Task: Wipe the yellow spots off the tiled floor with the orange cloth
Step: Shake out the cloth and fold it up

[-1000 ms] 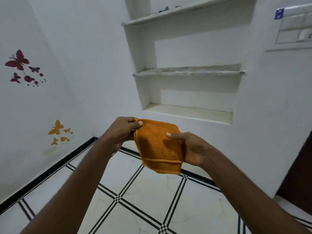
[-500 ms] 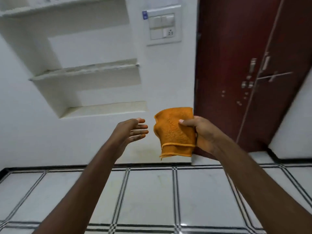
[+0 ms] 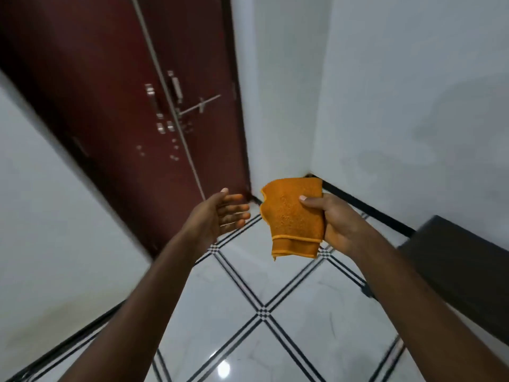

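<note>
The folded orange cloth (image 3: 293, 216) hangs in the air in front of me, well above the floor. My right hand (image 3: 334, 223) grips its right edge, thumb across the front. My left hand (image 3: 220, 216) hovers a short way to the left of the cloth, palm turned toward it, fingers relaxed and holding nothing. Below lies the white tiled floor (image 3: 275, 285) with black double lines. No yellow spots show on the part of the floor in view.
A dark red double door (image 3: 137, 106) with metal bolts stands ahead on the left. White walls meet in a corner behind the cloth. A dark piece of furniture (image 3: 454, 263) juts in at the right, close to my right forearm.
The view has swung right, from the wall shelves to the door and corner. My left hand let go of the cloth and now stays apart from it; my right hand still holds it.
</note>
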The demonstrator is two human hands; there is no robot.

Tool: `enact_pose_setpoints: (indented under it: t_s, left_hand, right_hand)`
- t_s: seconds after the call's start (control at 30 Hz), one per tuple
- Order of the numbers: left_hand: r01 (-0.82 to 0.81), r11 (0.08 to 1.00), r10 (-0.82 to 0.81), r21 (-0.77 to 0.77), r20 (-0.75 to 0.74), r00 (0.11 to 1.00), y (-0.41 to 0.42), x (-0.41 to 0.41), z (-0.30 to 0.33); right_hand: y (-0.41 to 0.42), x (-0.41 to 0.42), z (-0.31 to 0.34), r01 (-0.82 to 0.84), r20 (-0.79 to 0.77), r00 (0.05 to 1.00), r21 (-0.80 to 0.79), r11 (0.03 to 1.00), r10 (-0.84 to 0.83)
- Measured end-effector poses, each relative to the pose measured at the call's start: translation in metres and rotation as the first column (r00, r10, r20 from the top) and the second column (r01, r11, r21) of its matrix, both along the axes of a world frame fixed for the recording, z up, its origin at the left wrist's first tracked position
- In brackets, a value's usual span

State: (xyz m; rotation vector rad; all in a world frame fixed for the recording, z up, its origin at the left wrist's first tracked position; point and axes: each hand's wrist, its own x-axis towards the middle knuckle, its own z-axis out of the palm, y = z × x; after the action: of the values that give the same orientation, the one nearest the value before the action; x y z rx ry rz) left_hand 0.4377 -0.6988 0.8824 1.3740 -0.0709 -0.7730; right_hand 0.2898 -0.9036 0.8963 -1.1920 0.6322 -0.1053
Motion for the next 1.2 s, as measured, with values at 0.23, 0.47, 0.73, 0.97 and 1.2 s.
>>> enact_pose_setpoints:
  t_s: [0.23, 0.47, 0.73, 0.97, 1.2]
  left_hand:
    - [0.377, 0.926, -0.376, 0.005, -0.064, 0.925, -0.213, -0.009, -0.053]
    - [0.620, 0.782, -0.606, 0.065, -0.152, 0.781, -0.403, -0.031, -0.114]
    - [0.736, 0.636, -0.696, 0.233, -0.240, 0.677, -0.578, -0.049, -0.221]
    - [0.723, 0.586, -0.675, 0.365, -0.274, 0.685, -0.693, -0.073, -0.350]
    - [0.697, 0.620, -0.621, 0.360, -0.317, 0.716, -0.780, -0.102, -0.463]
  right_hand:
    - [-0.147, -0.076, -0.047, 0.373, -0.095, 0.925, 0.052, 0.926, -0.367]
    - [-0.284, -0.128, -0.105, 0.617, -0.235, 0.772, 0.058, 0.785, -0.590]
    - [-0.423, -0.150, -0.209, 0.746, -0.408, 0.620, 0.042, 0.664, -0.670]
    - [-0.542, -0.155, -0.342, 0.742, -0.487, 0.606, 0.061, 0.668, -0.629]
    - [-0.641, -0.183, -0.470, 0.733, -0.526, 0.636, 0.182, 0.656, -0.565]
